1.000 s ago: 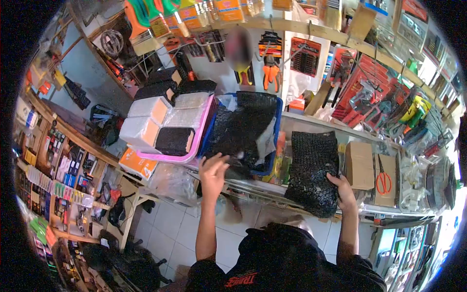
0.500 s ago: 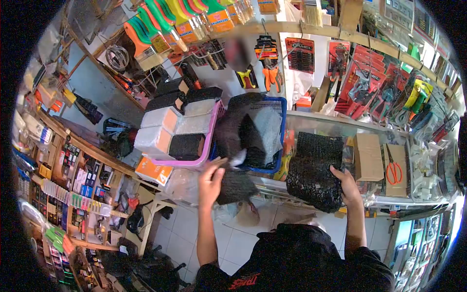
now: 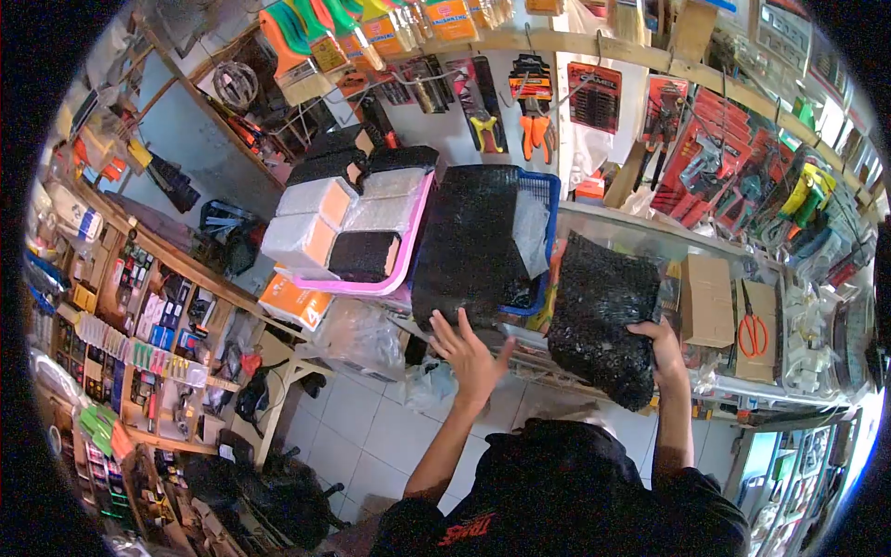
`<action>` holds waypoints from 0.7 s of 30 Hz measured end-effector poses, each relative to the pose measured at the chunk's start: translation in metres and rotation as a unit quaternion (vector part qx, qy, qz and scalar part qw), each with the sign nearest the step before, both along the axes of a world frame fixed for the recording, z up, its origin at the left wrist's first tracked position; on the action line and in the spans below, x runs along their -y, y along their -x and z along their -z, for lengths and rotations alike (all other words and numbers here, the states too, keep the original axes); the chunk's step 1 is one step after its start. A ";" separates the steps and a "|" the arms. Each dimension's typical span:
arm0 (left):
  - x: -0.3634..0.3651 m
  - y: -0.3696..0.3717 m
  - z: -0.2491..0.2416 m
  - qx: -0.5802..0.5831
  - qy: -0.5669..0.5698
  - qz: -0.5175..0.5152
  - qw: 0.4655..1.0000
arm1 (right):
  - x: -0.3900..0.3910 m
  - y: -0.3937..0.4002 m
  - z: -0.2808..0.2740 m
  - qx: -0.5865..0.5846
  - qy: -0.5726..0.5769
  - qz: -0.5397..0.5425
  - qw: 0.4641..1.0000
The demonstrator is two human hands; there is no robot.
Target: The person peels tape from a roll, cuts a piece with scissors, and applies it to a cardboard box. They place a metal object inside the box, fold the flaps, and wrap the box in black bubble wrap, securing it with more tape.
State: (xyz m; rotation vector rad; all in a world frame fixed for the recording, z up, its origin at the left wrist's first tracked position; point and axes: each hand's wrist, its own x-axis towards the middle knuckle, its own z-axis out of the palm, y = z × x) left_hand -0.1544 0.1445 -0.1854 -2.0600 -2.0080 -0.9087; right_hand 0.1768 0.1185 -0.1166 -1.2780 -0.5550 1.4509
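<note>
My left hand (image 3: 471, 360) is open with its fingers spread, just below the lower edge of a sheet of black bubble wrap (image 3: 469, 241). That sheet lies across the blue basket (image 3: 552, 218) and covers most of it; some clear bubble wrap (image 3: 531, 232) shows at its right side. On the glass counter, my right hand (image 3: 664, 351) grips the right edge of a second piece of black bubble wrap (image 3: 605, 320). Whether anything is inside this piece cannot be seen.
A pink basket (image 3: 415, 251) with several wrapped boxes stands left of the blue one. Right of my right hand are a brown cardboard box (image 3: 705, 302) and orange-handled scissors (image 3: 752, 332). Packaged tools (image 3: 594, 97) hang above the counter. An orange-and-white box (image 3: 292, 297) sits below the pink basket.
My left hand has moved right, its fingers now spread. The black sheet, blurred and folded before, now lies flatter over the blue basket. My right hand keeps its grip. The view has shifted slightly.
</note>
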 end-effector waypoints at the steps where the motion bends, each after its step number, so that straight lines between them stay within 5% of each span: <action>1: 0.000 -0.001 0.002 0.032 0.012 0.002 0.999 | 0.002 0.005 -0.005 0.034 0.011 0.000 0.999; 10: 0.008 0.027 -0.034 0.097 0.045 0.061 0.992 | 0.003 0.006 0.014 0.114 -0.039 -0.088 0.989; 11: 0.004 0.032 -0.042 0.116 -0.012 0.059 0.991 | 0.002 0.005 0.001 0.117 0.022 -0.098 0.988; 17: -0.017 0.063 -0.113 0.212 -0.058 0.032 0.975 | 0.008 0.018 -0.020 -0.054 0.023 0.015 0.998; 21: -0.028 0.072 -0.164 0.195 -0.069 0.013 0.978 | 0.017 0.021 -0.058 -0.125 -0.046 -0.049 0.990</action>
